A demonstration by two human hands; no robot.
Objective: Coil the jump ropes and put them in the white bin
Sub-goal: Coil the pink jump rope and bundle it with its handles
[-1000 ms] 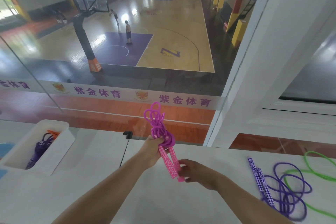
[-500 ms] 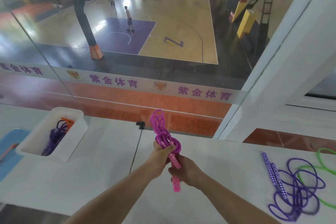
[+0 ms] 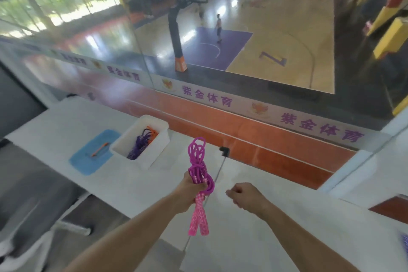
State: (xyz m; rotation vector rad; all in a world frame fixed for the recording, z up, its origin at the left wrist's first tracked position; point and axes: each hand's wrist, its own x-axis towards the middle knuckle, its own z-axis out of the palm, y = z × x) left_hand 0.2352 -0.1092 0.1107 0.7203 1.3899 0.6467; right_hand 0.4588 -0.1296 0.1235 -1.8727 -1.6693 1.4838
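Now left hand grips coiled pink jump rope; right hand loosely curled, empty.

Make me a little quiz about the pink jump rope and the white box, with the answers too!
1. True or false: the right hand is holding the pink jump rope.
2. Which is already inside the white bin? A) a purple rope bundle with some orange rope B) a green rope C) nothing
3. Fill in: the small orange thing lies on the ____ mat beside the bin.

Key:
1. False. The left hand grips the coiled rope; the right hand is off it, with fingers loosely curled.
2. A
3. blue
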